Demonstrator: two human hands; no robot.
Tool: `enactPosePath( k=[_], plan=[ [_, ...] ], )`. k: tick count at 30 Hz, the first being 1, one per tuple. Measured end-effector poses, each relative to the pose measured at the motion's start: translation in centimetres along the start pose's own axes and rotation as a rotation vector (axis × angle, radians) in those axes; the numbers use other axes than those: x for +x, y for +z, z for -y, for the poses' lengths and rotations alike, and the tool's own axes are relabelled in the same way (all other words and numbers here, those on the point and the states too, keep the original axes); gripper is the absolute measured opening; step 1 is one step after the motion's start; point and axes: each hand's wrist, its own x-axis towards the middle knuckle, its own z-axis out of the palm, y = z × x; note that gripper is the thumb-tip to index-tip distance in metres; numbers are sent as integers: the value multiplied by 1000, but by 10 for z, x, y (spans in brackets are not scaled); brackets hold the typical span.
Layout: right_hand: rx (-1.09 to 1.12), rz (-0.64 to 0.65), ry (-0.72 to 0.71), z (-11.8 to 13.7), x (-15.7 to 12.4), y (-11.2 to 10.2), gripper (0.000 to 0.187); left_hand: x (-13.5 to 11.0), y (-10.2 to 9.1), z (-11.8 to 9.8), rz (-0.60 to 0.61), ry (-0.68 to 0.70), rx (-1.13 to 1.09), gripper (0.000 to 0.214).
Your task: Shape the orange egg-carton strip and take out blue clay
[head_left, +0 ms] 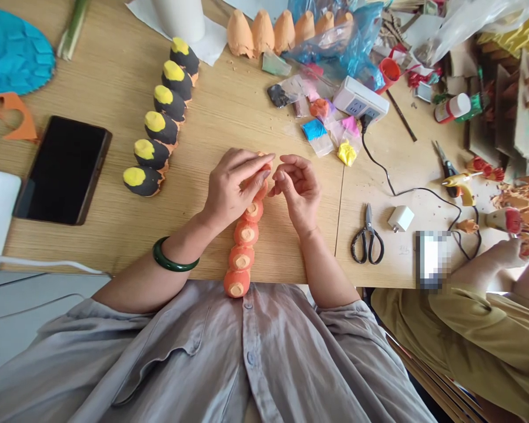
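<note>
Cups (247,233), coated orange and joined in one row, are lying on the table (211,117) in front of the grey shirt (194,352), running away from the body with the nearest one overhanging the near edge. The left hand (233,179) is pinching their far end between thumb and fingers, probably steadying it, since such a light row would be shifting under any touch. The right hand (300,191) is hovering just beside that end, fingers curling in toward the thumb; whether its fingertips are touching the row or gripping something small, I cannot tell. Lining the row up with the chest is seemingly letting both hands work squarely at it. To the left, a black-and-yellow row (158,122) is lying well apart, likely staying clear of the left forearm. Beyond the right hand, small bags of coloured clay (315,129) are sitting, presumably within easy reach. On the right, black-handled scissors (370,229) are pointing their blades to the far side, leaving the handles turned toward the near edge.
</note>
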Motion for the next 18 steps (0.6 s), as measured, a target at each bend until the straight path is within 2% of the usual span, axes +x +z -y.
enactPosePath(
  k=[5,9,12,18],
  plan=[
    [-104,31,-54,-5,-3,0,45,-4,4,5,11,35,91,37],
    [-101,7,-65,-10,-2,0,47,-5,3,4,42,-12,75,40],
    [-62,1,-27,-9,0,0,52,-2,-1,1,66,-27,-26,38],
    [1,27,64,0,3,0,56,1,-1,-2,-24,-5,-109,22]
  ],
)
